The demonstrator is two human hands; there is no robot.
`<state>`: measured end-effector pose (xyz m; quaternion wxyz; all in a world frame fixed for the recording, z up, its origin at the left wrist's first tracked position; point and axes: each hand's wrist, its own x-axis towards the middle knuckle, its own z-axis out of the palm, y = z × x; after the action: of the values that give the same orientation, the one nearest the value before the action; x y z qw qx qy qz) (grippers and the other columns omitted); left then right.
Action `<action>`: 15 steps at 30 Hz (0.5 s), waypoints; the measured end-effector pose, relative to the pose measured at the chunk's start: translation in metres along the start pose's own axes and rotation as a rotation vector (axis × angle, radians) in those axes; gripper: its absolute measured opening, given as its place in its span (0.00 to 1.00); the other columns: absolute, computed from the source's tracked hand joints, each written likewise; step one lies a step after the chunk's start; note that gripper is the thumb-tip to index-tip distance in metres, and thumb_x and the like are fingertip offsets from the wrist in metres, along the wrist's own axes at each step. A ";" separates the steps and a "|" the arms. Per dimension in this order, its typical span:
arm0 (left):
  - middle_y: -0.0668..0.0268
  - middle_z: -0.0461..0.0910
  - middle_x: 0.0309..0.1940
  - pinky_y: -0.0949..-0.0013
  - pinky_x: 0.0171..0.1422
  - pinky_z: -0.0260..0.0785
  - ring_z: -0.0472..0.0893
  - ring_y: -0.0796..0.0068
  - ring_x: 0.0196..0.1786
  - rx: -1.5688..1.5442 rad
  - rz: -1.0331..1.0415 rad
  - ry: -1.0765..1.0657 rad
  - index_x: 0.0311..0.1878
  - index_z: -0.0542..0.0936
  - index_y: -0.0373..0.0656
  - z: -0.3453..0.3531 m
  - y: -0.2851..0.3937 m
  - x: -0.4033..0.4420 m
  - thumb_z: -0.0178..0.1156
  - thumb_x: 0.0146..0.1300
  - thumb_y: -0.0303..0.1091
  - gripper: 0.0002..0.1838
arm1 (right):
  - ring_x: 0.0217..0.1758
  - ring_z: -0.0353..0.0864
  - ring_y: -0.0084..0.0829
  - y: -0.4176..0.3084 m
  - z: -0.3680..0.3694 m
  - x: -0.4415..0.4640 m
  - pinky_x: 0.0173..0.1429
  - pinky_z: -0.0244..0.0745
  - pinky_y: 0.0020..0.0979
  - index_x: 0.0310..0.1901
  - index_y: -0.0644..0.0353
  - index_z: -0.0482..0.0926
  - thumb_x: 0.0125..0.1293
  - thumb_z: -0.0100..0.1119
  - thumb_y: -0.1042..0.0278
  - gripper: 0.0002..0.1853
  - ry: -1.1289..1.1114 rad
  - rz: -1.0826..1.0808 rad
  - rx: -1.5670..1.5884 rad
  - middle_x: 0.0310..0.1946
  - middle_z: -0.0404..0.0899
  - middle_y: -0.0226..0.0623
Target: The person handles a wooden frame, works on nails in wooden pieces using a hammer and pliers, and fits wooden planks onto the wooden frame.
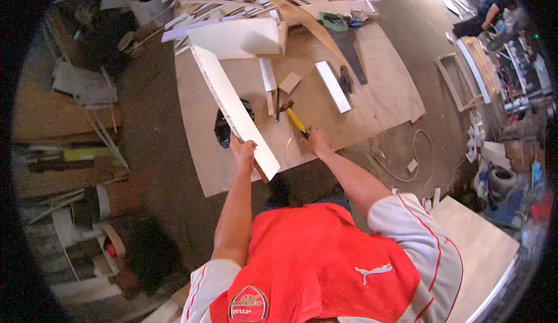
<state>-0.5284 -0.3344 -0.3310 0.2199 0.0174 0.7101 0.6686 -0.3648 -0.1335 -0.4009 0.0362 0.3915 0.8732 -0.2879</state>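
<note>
A long white board (232, 111) with a raw edge is gripped near its lower end by my left hand (244, 151), fingers closed around it. It slants away over the tabletop. My right hand (315, 143) is closed on the handle of a hammer (295, 119), whose yellow grip points away from me and whose head lies near a small wood block (289, 82). Partly behind the board sits a black plastic bag (222, 130). A short white strip (333, 87) and a narrow white piece (268, 75) lie farther off.
A handsaw (349, 47) with a green handle lies on the plywood table (383, 99). Piled wood offcuts (232, 3) cover its far side. A wooden frame (459, 82) stands on the right, and a cable (401, 178) runs over the floor. Two other people are at the far edges.
</note>
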 end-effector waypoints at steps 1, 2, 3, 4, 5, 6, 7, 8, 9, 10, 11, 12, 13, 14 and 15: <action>0.54 0.78 0.56 0.64 0.53 0.77 0.81 0.58 0.55 -0.001 -0.013 -0.031 0.71 0.64 0.34 -0.004 -0.004 0.004 0.54 0.42 0.14 0.44 | 0.50 0.84 0.51 0.004 0.015 0.008 0.54 0.78 0.46 0.52 0.61 0.80 0.63 0.66 0.52 0.23 0.003 0.014 -0.028 0.43 0.84 0.54; 0.53 0.78 0.56 0.64 0.54 0.77 0.81 0.58 0.55 0.033 -0.002 -0.078 0.71 0.64 0.34 -0.005 -0.006 0.006 0.54 0.42 0.15 0.44 | 0.52 0.83 0.50 0.008 0.027 0.016 0.55 0.78 0.47 0.52 0.61 0.81 0.63 0.65 0.51 0.23 0.005 0.026 -0.051 0.45 0.84 0.55; 0.53 0.78 0.56 0.64 0.54 0.77 0.80 0.58 0.56 0.069 0.012 -0.124 0.71 0.64 0.34 -0.004 -0.007 0.008 0.54 0.42 0.15 0.44 | 0.53 0.83 0.50 0.003 0.021 0.015 0.55 0.78 0.47 0.51 0.61 0.81 0.63 0.66 0.51 0.23 -0.037 0.081 0.032 0.45 0.84 0.54; 0.53 0.78 0.56 0.64 0.55 0.76 0.80 0.58 0.56 0.106 0.028 -0.168 0.71 0.64 0.35 -0.002 -0.008 0.009 0.55 0.42 0.15 0.43 | 0.53 0.83 0.50 -0.009 0.005 0.011 0.56 0.78 0.47 0.51 0.62 0.81 0.63 0.66 0.51 0.23 -0.078 0.134 0.118 0.46 0.84 0.54; 0.53 0.78 0.55 0.63 0.57 0.76 0.80 0.58 0.56 0.153 0.062 -0.182 0.70 0.65 0.35 0.005 -0.012 0.010 0.55 0.43 0.17 0.42 | 0.53 0.83 0.50 -0.015 -0.007 0.011 0.56 0.77 0.47 0.50 0.62 0.82 0.63 0.66 0.51 0.23 -0.121 0.184 0.206 0.46 0.83 0.54; 0.53 0.79 0.54 0.63 0.58 0.75 0.80 0.59 0.55 0.130 0.108 -0.212 0.67 0.67 0.34 0.016 -0.003 0.006 0.55 0.43 0.18 0.40 | 0.53 0.83 0.50 -0.007 -0.002 0.019 0.56 0.77 0.48 0.50 0.62 0.82 0.63 0.67 0.51 0.23 -0.033 0.184 0.222 0.46 0.83 0.53; 0.53 0.79 0.53 0.63 0.58 0.74 0.80 0.59 0.54 0.250 0.030 -0.263 0.66 0.68 0.34 0.027 0.025 -0.003 0.55 0.43 0.18 0.39 | 0.53 0.83 0.50 0.009 0.007 0.030 0.57 0.77 0.48 0.50 0.62 0.82 0.63 0.67 0.52 0.22 0.056 0.183 0.235 0.46 0.83 0.53; 0.53 0.78 0.52 0.63 0.58 0.74 0.80 0.59 0.54 0.303 -0.005 -0.305 0.65 0.68 0.33 0.036 0.045 -0.007 0.55 0.44 0.18 0.37 | 0.52 0.83 0.50 0.027 0.015 0.042 0.57 0.77 0.49 0.49 0.63 0.82 0.63 0.67 0.52 0.22 0.145 0.180 0.246 0.46 0.83 0.53; 0.54 0.78 0.51 0.62 0.57 0.73 0.80 0.59 0.53 0.357 -0.037 -0.350 0.63 0.69 0.33 0.045 0.064 -0.012 0.55 0.44 0.18 0.36 | 0.53 0.82 0.50 0.044 0.017 0.055 0.58 0.77 0.49 0.51 0.63 0.81 0.64 0.67 0.53 0.22 0.194 0.168 0.192 0.47 0.83 0.53; 0.54 0.78 0.50 0.62 0.57 0.73 0.80 0.59 0.52 0.413 -0.067 -0.397 0.62 0.70 0.32 0.053 0.084 -0.016 0.55 0.44 0.18 0.34 | 0.54 0.82 0.50 0.058 0.014 0.069 0.59 0.76 0.49 0.52 0.63 0.80 0.64 0.67 0.55 0.22 0.242 0.155 0.137 0.47 0.82 0.53; 0.54 0.78 0.48 0.62 0.56 0.73 0.80 0.59 0.51 0.295 0.064 -0.433 0.61 0.70 0.32 0.061 0.028 0.006 0.55 0.44 0.18 0.33 | 0.56 0.81 0.51 0.072 0.011 0.084 0.60 0.76 0.49 0.54 0.63 0.79 0.64 0.67 0.56 0.22 0.286 0.139 0.082 0.48 0.82 0.53; 0.54 0.78 0.47 0.61 0.56 0.73 0.80 0.59 0.50 0.178 0.191 -0.465 0.60 0.71 0.32 0.067 -0.010 0.022 0.55 0.44 0.18 0.33 | 0.57 0.80 0.51 0.075 -0.001 0.094 0.61 0.75 0.49 0.55 0.62 0.78 0.65 0.66 0.56 0.23 0.262 0.183 0.058 0.50 0.80 0.53; 0.53 0.78 0.44 0.60 0.51 0.74 0.80 0.61 0.46 0.288 0.199 -0.474 0.59 0.71 0.31 0.073 -0.020 0.030 0.55 0.44 0.17 0.31 | 0.59 0.78 0.52 0.070 -0.023 0.098 0.61 0.75 0.50 0.57 0.61 0.76 0.65 0.66 0.56 0.24 0.236 0.227 0.037 0.52 0.79 0.53; 0.53 0.78 0.43 0.60 0.49 0.75 0.80 0.61 0.45 0.330 0.156 -0.476 0.59 0.71 0.31 0.080 -0.015 0.030 0.55 0.44 0.17 0.31 | 0.61 0.77 0.53 0.067 -0.042 0.103 0.62 0.74 0.50 0.59 0.61 0.75 0.65 0.65 0.56 0.25 0.211 0.267 0.018 0.55 0.78 0.53; 0.53 0.78 0.42 0.60 0.47 0.75 0.80 0.61 0.43 0.374 0.112 -0.477 0.59 0.71 0.31 0.087 -0.002 0.026 0.55 0.45 0.17 0.31 | 0.62 0.75 0.54 0.068 -0.051 0.109 0.63 0.73 0.50 0.61 0.60 0.74 0.66 0.65 0.55 0.26 0.220 0.265 0.038 0.57 0.76 0.53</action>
<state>-0.5217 -0.2441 -0.3409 0.3360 0.2533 0.7470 0.5147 -0.3843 0.0017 -0.4223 -0.0293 0.5331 0.8069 -0.2527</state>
